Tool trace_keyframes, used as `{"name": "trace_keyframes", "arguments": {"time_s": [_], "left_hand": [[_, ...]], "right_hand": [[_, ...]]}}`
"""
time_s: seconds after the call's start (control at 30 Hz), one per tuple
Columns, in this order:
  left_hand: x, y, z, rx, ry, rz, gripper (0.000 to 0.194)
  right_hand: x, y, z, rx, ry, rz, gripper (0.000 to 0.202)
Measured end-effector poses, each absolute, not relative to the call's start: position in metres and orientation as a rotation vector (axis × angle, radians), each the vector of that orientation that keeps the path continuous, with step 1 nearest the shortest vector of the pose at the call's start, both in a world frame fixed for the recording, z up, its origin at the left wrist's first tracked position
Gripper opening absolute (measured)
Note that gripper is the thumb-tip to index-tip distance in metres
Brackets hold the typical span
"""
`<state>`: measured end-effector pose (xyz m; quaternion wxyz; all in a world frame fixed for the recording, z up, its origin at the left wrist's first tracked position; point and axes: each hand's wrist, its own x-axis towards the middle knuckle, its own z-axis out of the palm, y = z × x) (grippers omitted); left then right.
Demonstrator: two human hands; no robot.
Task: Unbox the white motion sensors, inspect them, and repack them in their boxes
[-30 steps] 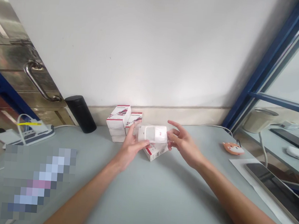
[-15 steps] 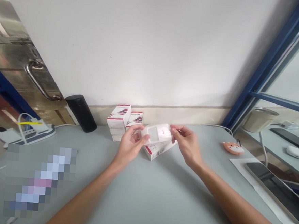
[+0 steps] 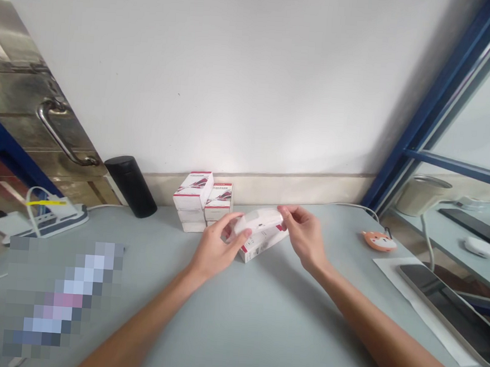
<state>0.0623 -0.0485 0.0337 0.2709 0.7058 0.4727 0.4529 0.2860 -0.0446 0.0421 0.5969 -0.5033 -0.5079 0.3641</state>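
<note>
Grey counter (image 3: 235, 328) against a white wall (image 3: 235, 76), with a white device (image 3: 261, 218) between 2 hands.

The white device lies left to right, its right end slightly higher in view, over a carton (image 3: 261, 245); whether they touch, I cannot tell. The left hand (image 3: 212, 249) grips the left end, thumb in front, fingers spread to its width; the right hand (image 3: 307, 236) pinches the right end, fingertips nearly together. Neither is nearer. Beyond the left hand stand stacked boxes (image 3: 193, 194), then a black bottle (image 3: 130, 188).

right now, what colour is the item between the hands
The held item is white; the head view shows it best.
</note>
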Motion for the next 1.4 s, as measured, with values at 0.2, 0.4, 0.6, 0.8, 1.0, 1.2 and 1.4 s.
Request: {"name": "trace_keyframes", "arguments": {"time_s": [0.2, 0.4, 0.6, 0.8, 1.0, 1.2, 1.4], "left_hand": [[0.067, -0.054, 0.049, 1.497, 1.097, 1.020, 0.059], [0.057, -0.049, 0.055, 1.120, 0.837, 0.871, 0.065], [0.053, -0.058, 0.062, 1.190, 0.650, 0.885, 0.067], [0.065, -0.059, 0.055, 1.239, 0.725, 0.976, 0.044], [0.071, -0.057, 0.056, 1.320, 0.868, 1.224, 0.048], [0.087, -0.062, 0.064, 1.467, 0.973, 1.289, 0.059], [0.104, -0.032, 0.072, 1.875, 1.014, 1.161, 0.070]], "right_hand": [[0.280, -0.051, 0.041, -1.075, -1.283, 0.678, 0.036], [0.283, -0.049, 0.042, -1.039, -1.283, 0.791, 0.038], [0.290, -0.045, 0.042, -1.185, -1.163, 0.876, 0.045], [0.287, -0.049, 0.046, -1.126, -1.251, 0.781, 0.043], [0.282, -0.055, 0.043, -1.085, -1.644, 0.592, 0.042], [0.279, -0.046, 0.028, -1.238, -1.633, 0.622, 0.041], [0.305, -0.027, 0.040, -1.149, -1.357, 0.808, 0.044]]}}
